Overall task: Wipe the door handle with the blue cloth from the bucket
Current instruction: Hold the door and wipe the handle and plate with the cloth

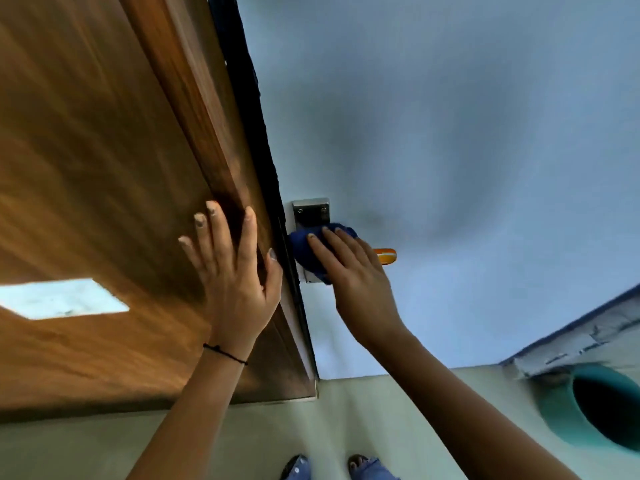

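The door handle (385,255) sticks out from a pale blue door; only its orange tip shows, right of a metal plate (310,211). The blue cloth (304,250) is bunched over the handle's base and the lower part of the plate. My right hand (349,271) presses the cloth against the handle, fingers spread over it. My left hand (235,271) lies flat with fingers apart on the brown wooden door frame (104,168), just left of the handle, holding nothing.
A teal bucket (602,410) stands on the floor at the lower right, beside a worn wall base. My two feet (332,467) show at the bottom on the pale floor. A bright patch (62,299) lies on the wooden panel at left.
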